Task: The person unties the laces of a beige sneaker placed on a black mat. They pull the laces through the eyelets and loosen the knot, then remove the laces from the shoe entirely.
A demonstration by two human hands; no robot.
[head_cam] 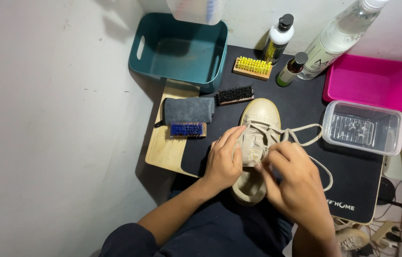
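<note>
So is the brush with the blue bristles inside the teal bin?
No, the blue-bristled brush lies on the wooden board beside the rolled grey cloth, outside the teal bin.

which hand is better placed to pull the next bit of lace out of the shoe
Probably the right hand: its fingers already pinch the lace over the eyelets, while the left hand grips the shoe by its side.

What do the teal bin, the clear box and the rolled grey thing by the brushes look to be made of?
Teal bin: probably moulded plastic, smooth with a slight sheen. Clear box: transparent plastic, glossy, ridges showing through. Rolled grey thing: soft cloth, matte and fuzzy, likely a towel.
</note>
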